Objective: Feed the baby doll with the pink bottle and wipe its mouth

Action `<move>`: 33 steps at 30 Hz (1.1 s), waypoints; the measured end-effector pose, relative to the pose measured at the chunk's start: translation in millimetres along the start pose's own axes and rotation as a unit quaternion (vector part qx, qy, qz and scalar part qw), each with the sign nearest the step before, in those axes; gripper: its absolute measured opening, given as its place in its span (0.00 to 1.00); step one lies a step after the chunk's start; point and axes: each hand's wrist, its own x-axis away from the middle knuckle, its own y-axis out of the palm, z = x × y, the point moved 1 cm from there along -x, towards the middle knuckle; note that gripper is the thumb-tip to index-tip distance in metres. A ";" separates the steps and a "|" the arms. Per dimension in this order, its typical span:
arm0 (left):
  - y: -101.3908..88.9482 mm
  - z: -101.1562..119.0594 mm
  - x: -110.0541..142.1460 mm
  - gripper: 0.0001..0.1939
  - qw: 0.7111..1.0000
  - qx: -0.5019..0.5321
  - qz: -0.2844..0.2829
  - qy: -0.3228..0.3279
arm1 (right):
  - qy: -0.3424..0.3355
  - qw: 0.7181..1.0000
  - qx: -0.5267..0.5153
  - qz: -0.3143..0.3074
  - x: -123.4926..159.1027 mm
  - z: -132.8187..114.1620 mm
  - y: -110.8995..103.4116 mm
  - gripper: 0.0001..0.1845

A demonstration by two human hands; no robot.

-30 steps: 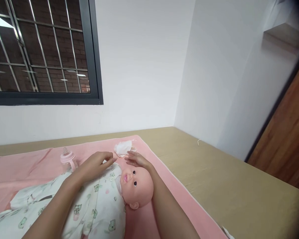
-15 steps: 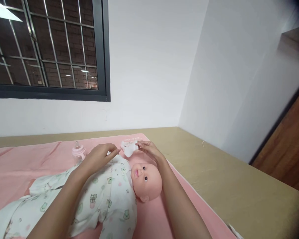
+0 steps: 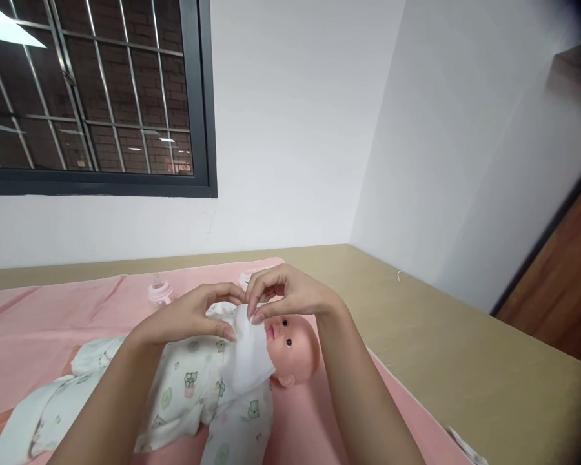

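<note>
A baby doll (image 3: 293, 342) in a white printed sleepsuit (image 3: 184, 387) lies on a pink blanket (image 3: 53, 323), head to the right. Both hands hover over its chin and pinch a white cloth (image 3: 244, 352), which hangs down over the doll's neck and chest. My left hand (image 3: 188, 316) grips the cloth's upper left edge with curled fingers. My right hand (image 3: 285, 294) grips its upper right edge just above the doll's mouth.
A pink baby bottle (image 3: 159, 292) stands on the blanket behind my left hand. The blanket lies on a tan wooden surface (image 3: 440, 361) against white walls. A barred window is at the upper left. A white scrap (image 3: 465, 442) lies near the lower right.
My right hand picked the white cloth up from the blanket behind the doll's head. Both hands then brought it over the doll's chin and chest.
</note>
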 end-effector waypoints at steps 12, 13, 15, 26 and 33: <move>6.9 25.8 12.0 0.08 0.991 -0.035 0.131 0.017 | 0.018 0.998 0.012 0.051 11.5 5.4 -15.7 0.13; 7.7 26.3 11.8 0.07 0.988 -0.039 0.148 0.034 | 0.019 0.998 0.000 0.059 11.5 8.6 -18.0 0.13; 8.6 25.0 11.6 0.06 0.984 -0.049 0.162 0.048 | 0.020 0.995 -0.024 0.091 11.8 16.8 -24.3 0.13; 26.7 13.9 -3.9 0.15 0.994 -0.033 0.050 -0.089 | 0.090 0.928 -0.160 0.325 32.7 117.9 -78.7 0.19; 40.8 -11.9 -24.9 0.14 0.972 -0.209 0.027 -0.108 | 0.134 0.919 -0.189 0.318 45.4 143.0 -81.6 0.17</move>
